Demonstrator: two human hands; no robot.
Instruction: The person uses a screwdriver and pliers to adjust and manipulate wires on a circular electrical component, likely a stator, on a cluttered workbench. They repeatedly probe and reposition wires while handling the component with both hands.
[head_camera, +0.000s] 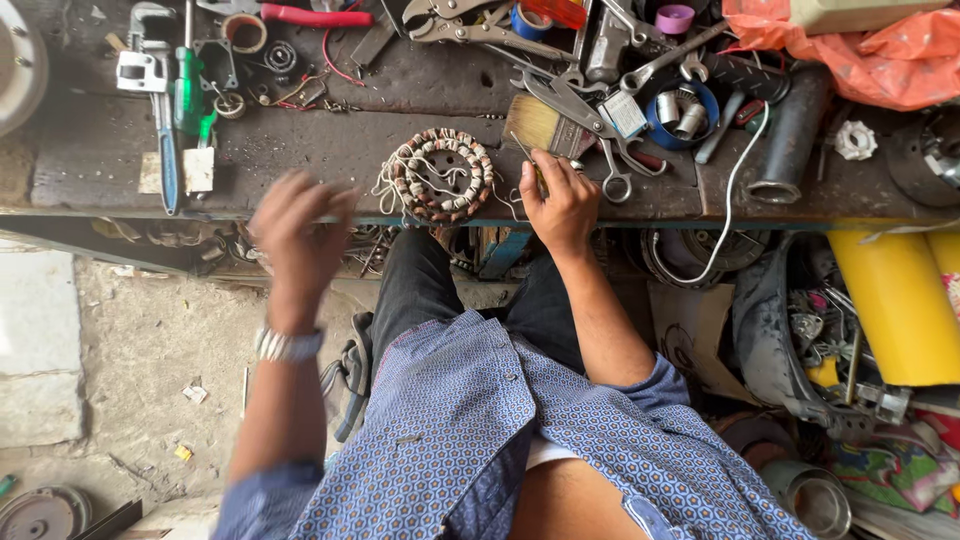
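- The person's left hand (297, 232) is lifted at the near edge of the workbench (90, 160), wrist bent and fingers spread loosely. It is blurred, so whether it holds anything I cannot tell. A metal watch (286, 344) sits on that wrist.
- The right forearm reaches up from the patterned blue shirt (450, 430), and the right hand (560, 203) lies palm down on the bench edge.
- On the bench between the hands lies a round wound coil ring (440, 175), copper-brown with white ties, loose white leads trailing off its left side.
- A white tag with a blue edge (626, 114) lies among the scissors (590, 130), above the right hand. At the top right is a crumpled orange plastic bag (860, 55); a yellow cylinder (895, 305) stands at the right, below the bench.
- The right hand is half closed, its fingers curled on a thin stick-like tool (530, 160), just right of the coil ring and just below a flat paintbrush (540, 125).
- A green-handled screwdriver (190, 95) lies well to the left.
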